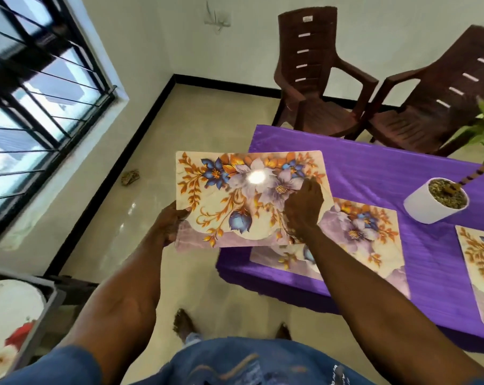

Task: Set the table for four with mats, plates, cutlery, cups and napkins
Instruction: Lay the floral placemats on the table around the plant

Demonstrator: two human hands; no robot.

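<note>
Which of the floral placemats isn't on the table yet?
The placemat held in both hands, left hand and right hand. The other two mats lie flat on the purple tablecloth.

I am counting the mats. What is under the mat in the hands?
Under the held mat lie the floor and the purple table's corner, where another mat lies; its near-left part is covered. Both hands grip the held one.

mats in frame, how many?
3. One floral mat held in the air by the left hand and right hand; one on the purple table near its corner; one cut off at the right edge. More may lie out of frame.
</note>
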